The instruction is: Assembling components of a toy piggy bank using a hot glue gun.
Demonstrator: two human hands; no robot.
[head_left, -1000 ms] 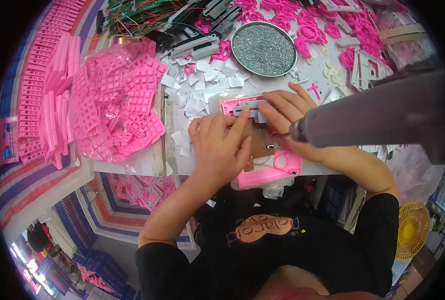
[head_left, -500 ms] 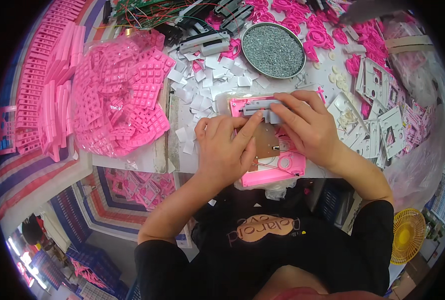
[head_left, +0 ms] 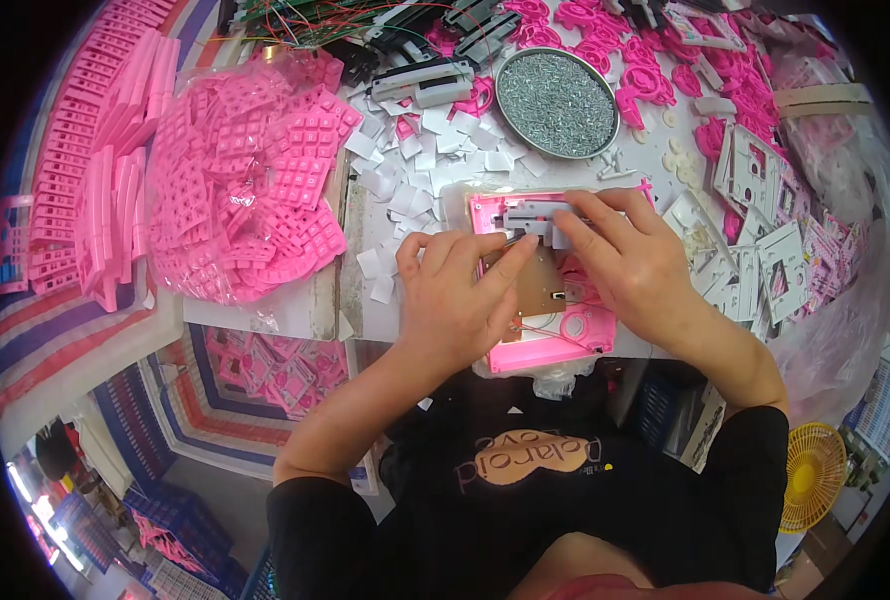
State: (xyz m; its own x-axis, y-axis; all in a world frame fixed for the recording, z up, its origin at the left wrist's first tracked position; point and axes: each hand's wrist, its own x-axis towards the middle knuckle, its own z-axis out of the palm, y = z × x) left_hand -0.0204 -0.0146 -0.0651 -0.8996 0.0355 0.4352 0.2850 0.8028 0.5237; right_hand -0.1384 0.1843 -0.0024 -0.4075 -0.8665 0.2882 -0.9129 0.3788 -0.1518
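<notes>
A pink plastic housing [head_left: 593, 330] lies open on the table in front of me, with a brown circuit board [head_left: 537, 288] and thin wires inside it. My left hand [head_left: 457, 300] rests on the housing's left part, its fingers pressing down on the board. My right hand [head_left: 627, 258] lies over the housing's upper right and pinches a small grey plastic part [head_left: 532, 214] at its top edge. Both forearms come up from the lower edge.
A round metal dish of small screws [head_left: 557, 100] stands behind the housing. White paper squares [head_left: 415, 180] litter the table. A clear bag of pink keypads [head_left: 250, 190] lies left, pink strips [head_left: 95, 170] farther left, white and pink plastic parts [head_left: 765, 200] at right. A yellow fan [head_left: 813, 475] sits low right.
The grey sleeve of another person's arm that crossed the upper right a second ago has gone. My hands have stayed on the pink housing, with small shifts of the fingers on the grey part.
</notes>
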